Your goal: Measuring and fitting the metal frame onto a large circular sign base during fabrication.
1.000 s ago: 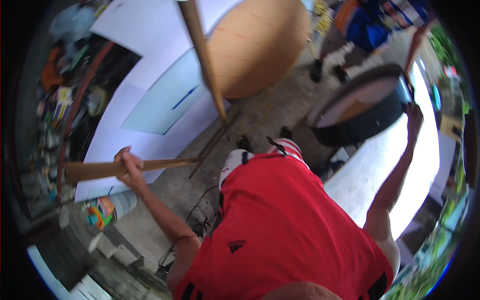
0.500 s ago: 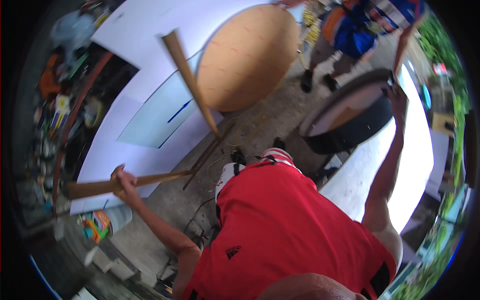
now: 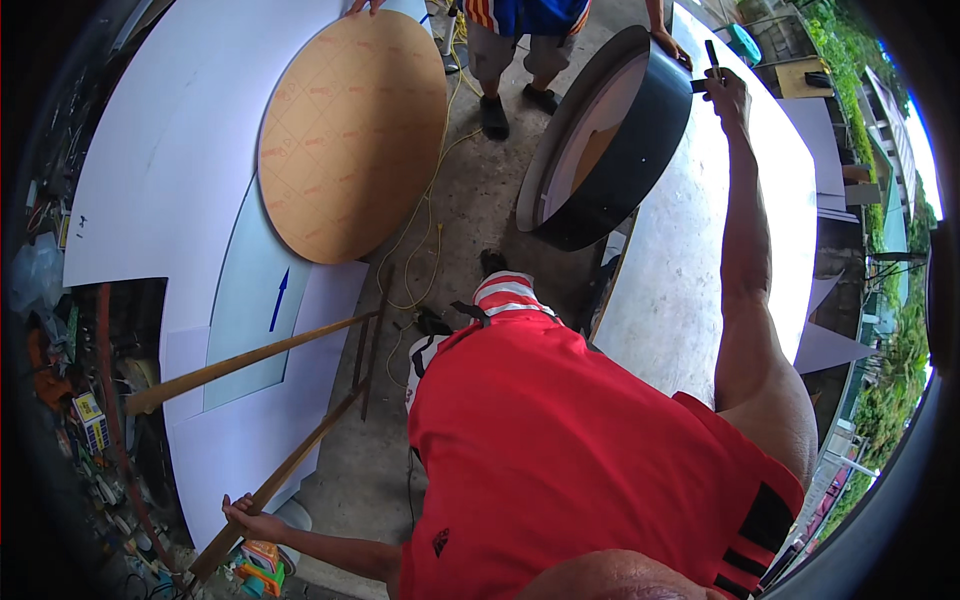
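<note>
My left hand point(image 3: 255, 522) is closed round the lower end of a long wooden slat point(image 3: 300, 452) at the lower left. A second wooden slat point(image 3: 250, 356) runs above it, and both meet dark narrow bars point(image 3: 372, 345) at their far ends. My right hand point(image 3: 730, 98), raised at the upper right, is shut on a slim dark stick-like object point(image 3: 712, 58) whose kind I cannot make out. Just left of that hand, a large black round drum-like shell point(image 3: 625, 190) stands tilted, with a co-worker's hand point(image 3: 670, 45) on its rim.
A large brown paper-faced disc point(image 3: 355, 140) leans over a white sheet point(image 3: 150, 170), with another co-worker hand point(image 3: 366, 6) at its top. A shiny white table point(image 3: 670, 290) stands at right. A yellow cord point(image 3: 437, 250) lies on the concrete floor point(image 3: 470, 190). Clutter point(image 3: 90, 430) fills the left side.
My view has turned, shifting the disc and shell up and left. The slats sit lower, my left hand still gripping one. My right hand appears higher and apart from the shell.
</note>
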`<state>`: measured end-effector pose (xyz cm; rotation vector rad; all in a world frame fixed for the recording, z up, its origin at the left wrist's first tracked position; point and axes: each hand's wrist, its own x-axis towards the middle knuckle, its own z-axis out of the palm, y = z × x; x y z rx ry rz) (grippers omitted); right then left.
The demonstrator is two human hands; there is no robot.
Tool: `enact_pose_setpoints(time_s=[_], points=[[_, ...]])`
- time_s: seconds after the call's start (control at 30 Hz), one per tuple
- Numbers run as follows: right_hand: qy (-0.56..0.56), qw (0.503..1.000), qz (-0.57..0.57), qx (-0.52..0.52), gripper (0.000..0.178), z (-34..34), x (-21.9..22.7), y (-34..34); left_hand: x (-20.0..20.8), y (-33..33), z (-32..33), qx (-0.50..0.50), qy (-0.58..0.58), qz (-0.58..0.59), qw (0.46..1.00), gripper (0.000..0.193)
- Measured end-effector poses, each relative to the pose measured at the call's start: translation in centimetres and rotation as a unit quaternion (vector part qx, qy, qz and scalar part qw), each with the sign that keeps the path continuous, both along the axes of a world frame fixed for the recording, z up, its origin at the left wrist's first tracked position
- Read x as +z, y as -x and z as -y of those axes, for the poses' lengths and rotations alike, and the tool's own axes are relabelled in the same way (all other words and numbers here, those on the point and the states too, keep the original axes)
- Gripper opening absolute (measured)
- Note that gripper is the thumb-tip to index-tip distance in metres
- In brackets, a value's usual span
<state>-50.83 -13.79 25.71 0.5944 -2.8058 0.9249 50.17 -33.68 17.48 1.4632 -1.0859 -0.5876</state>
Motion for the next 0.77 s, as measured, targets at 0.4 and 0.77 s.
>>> enact_pose_setpoints(time_s=[0.4,0.77], points=[[0.098,0.987,0.121,0.05,0.028,-2.0,-4.4,12.3,-1.6,-5.3,-0.6,0.084,-0.073,-0.028,0.993,0.047],[0.072,0.979,0.185,0.041,0.046,-3.7,-4.7,8.8,-5.5,-6.3,2.4,0.241,-0.128,0.0,0.962,0.071]])
